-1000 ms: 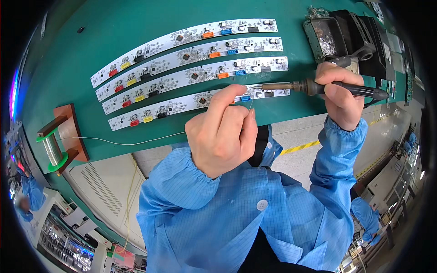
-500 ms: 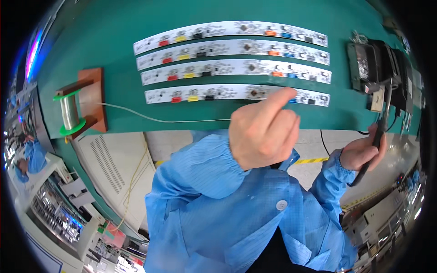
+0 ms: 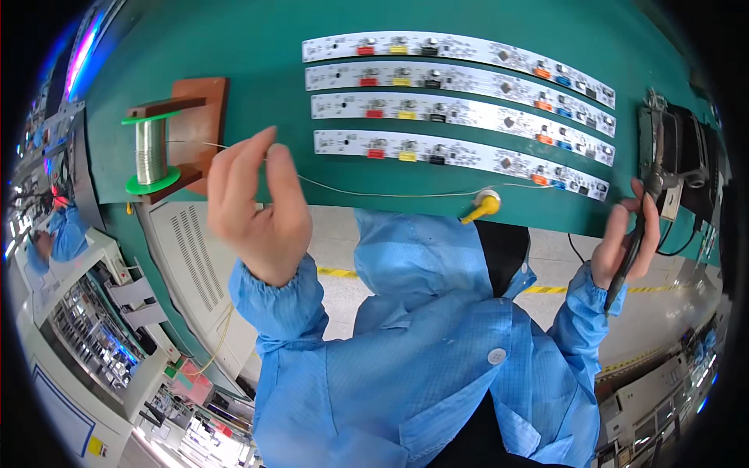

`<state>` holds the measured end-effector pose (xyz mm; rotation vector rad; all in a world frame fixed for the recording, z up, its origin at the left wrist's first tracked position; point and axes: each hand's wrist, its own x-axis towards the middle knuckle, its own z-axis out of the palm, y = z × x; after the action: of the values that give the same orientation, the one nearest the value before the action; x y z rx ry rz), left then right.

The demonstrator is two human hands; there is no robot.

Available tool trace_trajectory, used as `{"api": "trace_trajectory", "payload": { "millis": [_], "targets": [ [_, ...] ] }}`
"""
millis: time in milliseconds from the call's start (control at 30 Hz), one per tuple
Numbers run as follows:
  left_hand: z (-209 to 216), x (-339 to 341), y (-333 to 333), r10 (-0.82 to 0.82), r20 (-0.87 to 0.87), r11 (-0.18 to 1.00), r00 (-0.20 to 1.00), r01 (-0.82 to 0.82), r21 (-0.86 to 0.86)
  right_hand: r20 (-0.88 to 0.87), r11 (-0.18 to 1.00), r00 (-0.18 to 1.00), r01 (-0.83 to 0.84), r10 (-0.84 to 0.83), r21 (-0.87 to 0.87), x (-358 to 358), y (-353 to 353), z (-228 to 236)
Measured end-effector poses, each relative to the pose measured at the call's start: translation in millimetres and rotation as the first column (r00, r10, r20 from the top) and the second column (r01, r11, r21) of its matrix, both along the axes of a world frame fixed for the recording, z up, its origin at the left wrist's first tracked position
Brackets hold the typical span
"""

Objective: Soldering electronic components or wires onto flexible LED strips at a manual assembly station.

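As it rises over the near edge of the green bench (image 3: pixel 234 47), the left hand (image 3: pixel 253 199) pinches a thin solder wire (image 3: pixel 374 193) between thumb and forefinger, the other fingers loosely curled. The wire runs left from the fingertips to a spool (image 3: pixel 150 150) standing upright between green flanges on a brown wooden stand (image 3: pixel 199 109) at the bench's left, and runs right along the near edge, passing just beside a yellow plug (image 3: pixel 482 207) before ending near the right end of the nearest board. The right hand (image 3: pixel 624 238) is off the near right edge of the bench, its fingers closed around the dark handle of a soldering iron (image 3: pixel 630 249), which is held roughly upright with its upper end close to a black iron holder (image 3: pixel 675 152) at the bench's right; whether the tip touches the holder cannot be told. Four long white circuit boards (image 3: pixel 460 101) lie side by side across the middle of the bench, each carrying small red, yellow, black, orange and blue parts, the nearest board just beyond the wire. Both forearms are in blue sleeves (image 3: pixel 273 300) with gathered cuffs, and the blue coat fills the lower middle of the view. Beyond the bench's left edge, another person in blue (image 3: pixel 58 238) is seen small among racks of equipment. A yellow line (image 3: pixel 343 273) crosses the pale floor under the bench.
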<state>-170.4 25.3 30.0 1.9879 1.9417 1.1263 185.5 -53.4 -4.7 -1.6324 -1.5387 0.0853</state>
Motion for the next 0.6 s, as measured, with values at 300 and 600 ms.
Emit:
{"api": "trace_trajectory", "payload": {
  "millis": [300, 600],
  "targets": [
    [-6, -1, 1, -0.182, 0.087, 0.966, 0.979, 0.195, -0.168, -0.082, 0.995, 0.993, -0.074, 0.08, 0.07, -15, -1, -3],
    [-10, -10, -5, -0.112, 0.832, 0.912, 0.543, 0.389, -0.131, 0.12, 0.909, 0.993, -0.05, 0.0, 0.413, -6, 3, -1]
  ]
}}
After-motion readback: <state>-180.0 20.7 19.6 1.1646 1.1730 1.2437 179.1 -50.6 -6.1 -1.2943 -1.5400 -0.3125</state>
